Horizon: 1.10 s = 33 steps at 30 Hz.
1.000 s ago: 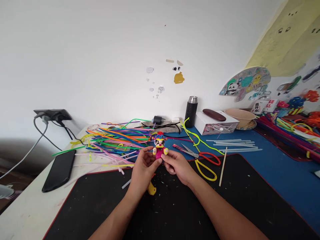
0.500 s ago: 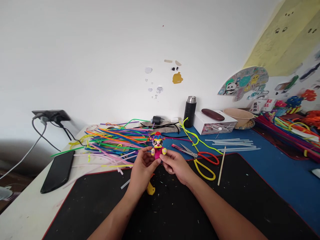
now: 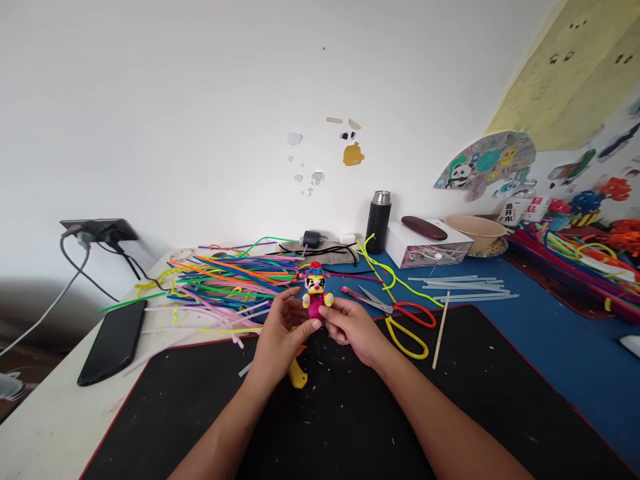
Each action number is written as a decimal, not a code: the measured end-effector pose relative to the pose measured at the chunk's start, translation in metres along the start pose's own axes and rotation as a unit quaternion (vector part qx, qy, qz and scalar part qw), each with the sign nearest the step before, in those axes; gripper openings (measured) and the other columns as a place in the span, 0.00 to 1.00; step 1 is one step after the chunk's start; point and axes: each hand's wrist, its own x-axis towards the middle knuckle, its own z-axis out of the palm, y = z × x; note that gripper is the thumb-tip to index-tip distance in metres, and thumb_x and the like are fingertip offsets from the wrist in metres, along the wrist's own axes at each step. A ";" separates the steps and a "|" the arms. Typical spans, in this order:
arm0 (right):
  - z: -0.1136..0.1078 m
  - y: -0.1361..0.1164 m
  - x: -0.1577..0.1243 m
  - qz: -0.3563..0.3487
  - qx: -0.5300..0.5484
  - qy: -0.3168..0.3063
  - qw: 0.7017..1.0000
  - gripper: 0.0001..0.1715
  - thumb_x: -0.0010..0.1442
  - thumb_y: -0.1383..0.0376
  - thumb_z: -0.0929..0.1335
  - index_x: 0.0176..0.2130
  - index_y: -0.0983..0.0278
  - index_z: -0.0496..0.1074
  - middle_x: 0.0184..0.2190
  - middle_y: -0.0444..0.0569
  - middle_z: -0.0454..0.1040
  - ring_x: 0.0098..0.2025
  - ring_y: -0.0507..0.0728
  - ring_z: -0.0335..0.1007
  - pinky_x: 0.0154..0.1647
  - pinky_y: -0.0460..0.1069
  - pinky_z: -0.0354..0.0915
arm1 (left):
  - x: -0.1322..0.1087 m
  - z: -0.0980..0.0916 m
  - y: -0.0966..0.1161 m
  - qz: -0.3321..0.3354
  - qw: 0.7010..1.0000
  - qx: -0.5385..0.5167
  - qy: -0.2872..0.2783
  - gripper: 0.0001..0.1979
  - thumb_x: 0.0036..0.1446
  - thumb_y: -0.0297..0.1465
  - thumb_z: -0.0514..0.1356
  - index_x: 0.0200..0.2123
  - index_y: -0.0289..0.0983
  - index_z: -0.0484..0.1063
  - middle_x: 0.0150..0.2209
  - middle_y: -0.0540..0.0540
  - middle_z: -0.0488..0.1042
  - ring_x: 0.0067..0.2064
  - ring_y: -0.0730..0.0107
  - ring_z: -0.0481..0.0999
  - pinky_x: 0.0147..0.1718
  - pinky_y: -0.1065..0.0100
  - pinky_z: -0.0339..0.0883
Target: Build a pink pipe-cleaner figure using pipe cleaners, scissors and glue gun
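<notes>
A small colourful figure (image 3: 316, 293) with a red and blue hat, a yellow and white face and a magenta body is held upright over the black mat (image 3: 350, 407). My left hand (image 3: 283, 330) grips its lower left side, the thumb at its base. On the right side, my right hand (image 3: 350, 327) pinches the magenta body between thumb and fingers. Below my left hand lies a yellow tool (image 3: 298, 375), partly hidden by it. Scissors (image 3: 400, 313) with one red and one yellow handle lie to the right of my right hand.
Pipe cleaners (image 3: 235, 273) lie heaped at the back left, near a black phone (image 3: 113, 343). A black bottle (image 3: 379, 223), a white box (image 3: 427, 247) and a bowl (image 3: 477, 230) stand along the wall. Translucent sticks (image 3: 467, 288) and a wooden stick (image 3: 441, 331) lie at right.
The view has shifted slightly. My left hand has turned a little and its fingers sit slightly farther from the figure's side. The figure stays held between both hands.
</notes>
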 end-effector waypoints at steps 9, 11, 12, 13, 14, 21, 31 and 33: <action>0.000 0.000 -0.001 0.001 -0.001 -0.014 1.000 0.29 0.54 0.42 0.79 0.35 0.63 0.74 0.17 0.35 0.62 0.18 0.46 0.47 0.20 0.46 0.39 | 0.003 -0.003 0.007 -0.025 0.998 -0.043 -0.029 0.34 0.52 0.39 0.77 0.57 0.42 0.67 0.40 0.50 0.77 0.41 0.64 0.82 0.45 0.61 0.76; 0.000 0.003 0.000 0.002 -0.001 -0.014 1.000 0.29 0.54 0.42 0.79 0.35 0.63 0.74 0.17 0.35 0.62 0.18 0.46 0.47 0.20 0.46 0.39 | 0.002 -0.002 0.006 -0.024 0.999 -0.032 -0.035 0.34 0.52 0.39 0.77 0.58 0.42 0.67 0.41 0.49 0.77 0.42 0.63 0.82 0.46 0.60 0.77; 0.000 0.004 0.000 0.001 -0.001 -0.013 1.000 0.29 0.54 0.42 0.79 0.35 0.63 0.74 0.18 0.35 0.62 0.18 0.46 0.46 0.20 0.46 0.39 | 0.002 -0.001 0.006 -0.022 0.999 -0.027 -0.034 0.34 0.52 0.39 0.76 0.58 0.42 0.67 0.41 0.49 0.77 0.42 0.63 0.82 0.46 0.60 0.77; 0.000 0.005 0.001 0.000 0.000 -0.013 1.000 0.29 0.54 0.43 0.79 0.35 0.63 0.74 0.18 0.35 0.62 0.18 0.46 0.46 0.19 0.46 0.39 | 0.002 -0.002 0.006 -0.020 0.999 -0.023 -0.032 0.34 0.52 0.39 0.76 0.58 0.42 0.67 0.41 0.49 0.78 0.42 0.62 0.82 0.46 0.60 0.77; 0.000 0.005 0.001 -0.001 0.000 -0.010 1.000 0.28 0.54 0.43 0.79 0.34 0.63 0.73 0.18 0.35 0.62 0.18 0.46 0.47 0.19 0.46 0.39 | 0.002 -0.002 0.006 -0.017 0.999 -0.020 -0.026 0.35 0.51 0.40 0.77 0.59 0.42 0.67 0.41 0.49 0.78 0.42 0.62 0.82 0.46 0.60 0.77; -0.013 0.006 0.007 -0.013 -0.001 0.053 0.998 0.29 0.54 0.44 0.79 0.30 0.61 0.66 0.17 0.35 0.62 0.17 0.46 0.48 0.18 0.45 0.39 | 0.007 -0.012 0.010 0.019 0.998 0.015 0.058 0.31 0.55 0.46 0.74 0.56 0.41 0.70 0.41 0.47 0.78 0.42 0.61 0.81 0.39 0.63 0.75; -0.007 0.011 0.008 -0.001 -0.015 0.046 0.999 0.29 0.54 0.43 0.79 0.34 0.62 0.69 0.16 0.34 0.61 0.17 0.46 0.48 0.19 0.45 0.38 | 0.000 -0.003 0.001 -0.007 0.998 0.055 0.003 0.28 0.55 0.42 0.73 0.56 0.42 0.71 0.47 0.41 0.83 0.50 0.52 0.84 0.51 0.52 0.77; -0.005 0.010 0.007 0.004 -0.019 0.044 0.999 0.30 0.53 0.43 0.79 0.35 0.62 0.71 0.16 0.34 0.61 0.17 0.46 0.48 0.19 0.45 0.39 | -0.002 -0.002 0.001 -0.013 0.998 0.059 -0.003 0.28 0.55 0.43 0.72 0.57 0.42 0.70 0.47 0.41 0.83 0.51 0.51 0.84 0.53 0.50 0.76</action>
